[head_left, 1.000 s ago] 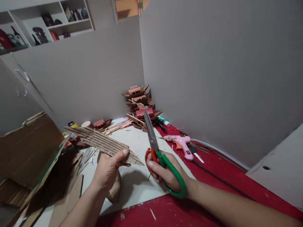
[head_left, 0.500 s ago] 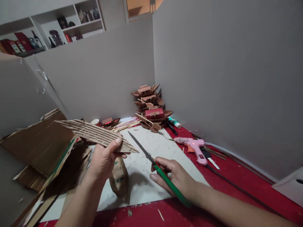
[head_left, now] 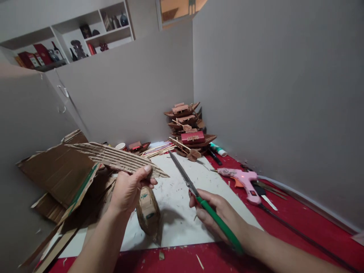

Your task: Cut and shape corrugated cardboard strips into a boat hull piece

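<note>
My left hand (head_left: 132,187) pinches a pointed strip of corrugated cardboard (head_left: 113,157) near its right end, ridged side showing. In my right hand (head_left: 218,210) are green-handled scissors (head_left: 217,222), their blades together and pointing up and away, a little right of the strip's tip. The blades do not touch the cardboard. Below my left hand a small boat-shaped cardboard piece (head_left: 148,212) rests on the white sheet (head_left: 182,227), partly covered by that hand. Small scraps lie about on the sheet.
Stacked model boats (head_left: 190,138) stand at the back corner beside thin sticks (head_left: 159,150). A pink glue gun (head_left: 247,180) with its cable lies on the red surface (head_left: 287,216) at right. Large cardboard sheets (head_left: 62,170) lean at left. Grey walls enclose the back and right.
The camera view has shifted, so the surroundings sit further right. The scissors and my right hand have moved slightly away from the strip, which my left hand still holds.
</note>
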Motion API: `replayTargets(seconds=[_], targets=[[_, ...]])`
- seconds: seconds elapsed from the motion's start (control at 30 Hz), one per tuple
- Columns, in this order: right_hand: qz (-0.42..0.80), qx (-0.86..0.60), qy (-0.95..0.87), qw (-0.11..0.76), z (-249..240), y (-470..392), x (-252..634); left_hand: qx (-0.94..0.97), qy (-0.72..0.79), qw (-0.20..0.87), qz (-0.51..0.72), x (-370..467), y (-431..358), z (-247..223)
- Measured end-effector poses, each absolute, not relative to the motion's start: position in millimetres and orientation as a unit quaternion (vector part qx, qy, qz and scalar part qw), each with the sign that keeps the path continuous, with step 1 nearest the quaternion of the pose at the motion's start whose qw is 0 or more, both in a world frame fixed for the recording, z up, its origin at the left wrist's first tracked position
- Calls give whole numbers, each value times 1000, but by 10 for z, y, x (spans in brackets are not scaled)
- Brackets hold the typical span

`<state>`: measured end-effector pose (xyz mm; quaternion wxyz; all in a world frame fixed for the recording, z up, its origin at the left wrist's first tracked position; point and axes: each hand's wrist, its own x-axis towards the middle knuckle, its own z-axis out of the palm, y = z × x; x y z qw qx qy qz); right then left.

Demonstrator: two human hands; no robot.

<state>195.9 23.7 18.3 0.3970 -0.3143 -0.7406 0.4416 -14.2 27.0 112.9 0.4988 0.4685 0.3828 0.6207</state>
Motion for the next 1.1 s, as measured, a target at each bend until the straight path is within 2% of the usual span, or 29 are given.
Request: replayTargets(seconds=[0.27, 0.5, 0.77, 0.93, 1.1], targets=[[490, -358, -652, 455, 181, 232, 1969, 513, 410, 513, 553, -62, 294, 968], [523, -356, -573, 521, 120, 280, 1982, 537, 399, 599, 440, 138, 268, 779], [467, -363, -566, 574, 216, 339, 1961, 534, 432, 646, 334, 376, 187, 573], [396, -400, -599, 570, 197, 355, 1975, 529, 445, 655, 304, 434, 184, 426], [377, -443, -616, 531, 198, 328, 1977, 517, 452, 660, 306, 454, 179, 387]])
